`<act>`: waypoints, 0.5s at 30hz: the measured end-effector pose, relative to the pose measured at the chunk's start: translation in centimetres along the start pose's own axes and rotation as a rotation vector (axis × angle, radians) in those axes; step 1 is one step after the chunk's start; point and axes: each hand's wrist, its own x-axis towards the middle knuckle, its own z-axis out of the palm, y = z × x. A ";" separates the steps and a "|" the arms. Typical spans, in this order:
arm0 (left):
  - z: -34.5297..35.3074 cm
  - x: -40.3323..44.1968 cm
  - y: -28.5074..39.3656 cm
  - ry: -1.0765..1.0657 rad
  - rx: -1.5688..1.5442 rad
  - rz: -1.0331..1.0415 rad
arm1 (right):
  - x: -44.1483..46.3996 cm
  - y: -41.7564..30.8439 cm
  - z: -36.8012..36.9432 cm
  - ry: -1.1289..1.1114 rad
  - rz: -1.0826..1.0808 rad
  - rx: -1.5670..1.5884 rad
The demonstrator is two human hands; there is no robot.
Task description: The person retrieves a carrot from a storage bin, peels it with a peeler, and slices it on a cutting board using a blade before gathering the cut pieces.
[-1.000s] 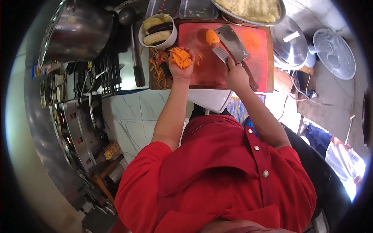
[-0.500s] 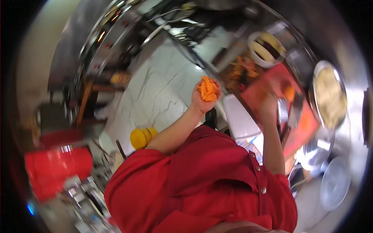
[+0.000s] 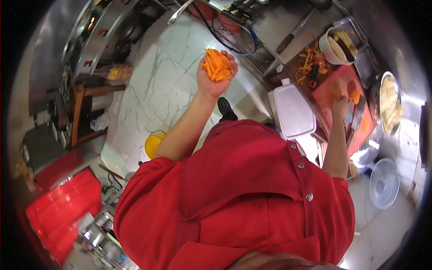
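Note:
My left hand is raised palm up over the floor, fingers curled around a heap of carrot strips. At the right, my right hand is low over the red cutting board, its fingers curled downward; what they hold, if anything, is hidden. Just beyond it lies an orange carrot piece. Beside the hand are a ridged metal grater, partly covered by the hand and forearm, and a knife. A peeler with a black handle rests near the board's far left corner, by orange peelings.
Past the board stands a white tub with pale and dark vegetables. A metal bowl of pale food is at the right. Below the counter edge sits a white lidded container. A yellow bucket stands on the tiled floor.
My left hand with the carrot strips has shifted up and left in view. My right hand, blurred before, now appears farther right and higher. The whole view has turned.

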 end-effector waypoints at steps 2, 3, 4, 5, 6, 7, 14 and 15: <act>-0.1 0.4 1.7 0.002 -0.008 -0.015 | -0.5 -0.5 -0.4 0.105 -0.006 0.001; 0.0 0.6 2.2 -0.001 0.000 -0.010 | -0.6 -0.5 -0.6 0.083 0.009 0.023; 0.1 0.6 2.6 -0.005 0.006 0.002 | -0.7 -0.5 -0.6 0.061 0.019 0.046; 0.4 0.5 2.8 -0.007 -0.017 0.000 | -0.8 -0.6 -0.6 0.065 0.022 0.040; 0.3 0.4 2.9 -0.012 -0.023 0.000 | -0.7 -0.6 -0.4 0.041 0.042 0.027; 0.3 0.5 3.0 -0.010 -0.014 0.012 | -0.3 -0.8 -0.5 0.019 0.059 0.018; -0.5 -0.2 1.0 -0.081 -0.017 0.080 | 1.0 -0.2 0.9 -0.061 0.091 -0.036; -0.6 -0.3 0.6 -0.112 -0.010 0.077 | 1.3 0.0 1.2 -0.113 0.111 -0.017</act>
